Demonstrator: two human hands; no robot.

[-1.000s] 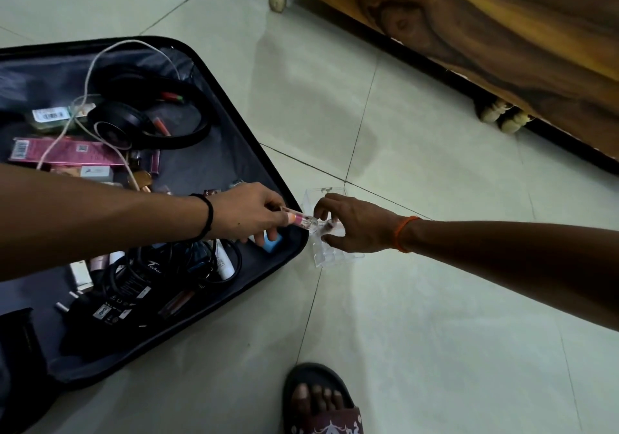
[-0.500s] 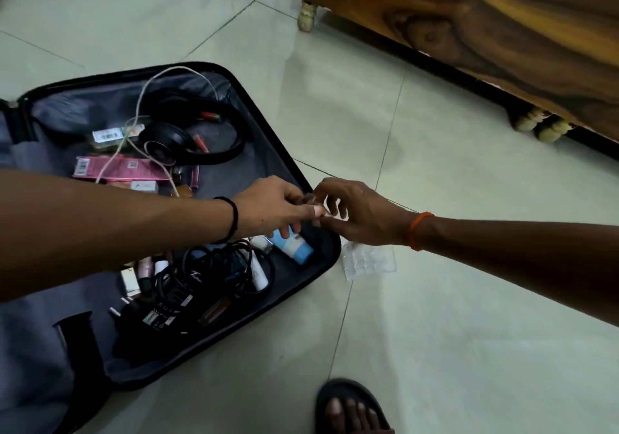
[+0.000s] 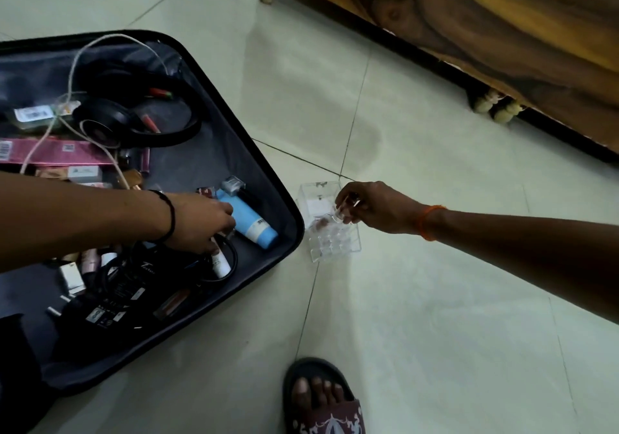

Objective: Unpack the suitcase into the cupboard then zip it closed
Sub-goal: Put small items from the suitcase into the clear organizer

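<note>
Lying open on pale floor tiles near wooden furniture, the suitcase holds headphones and a blue tube. The left hand reaches inside, fingers curled among the items, grip unclear. The right hand pinches a small lipstick over a clear organizer just beside the suitcase.

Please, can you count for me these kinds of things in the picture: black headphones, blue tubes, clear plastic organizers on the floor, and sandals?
Black headphones: 1
Blue tube: 1
Clear plastic organizer on the floor, beside the suitcase: 1
Sandal: 1
Total: 4
</note>
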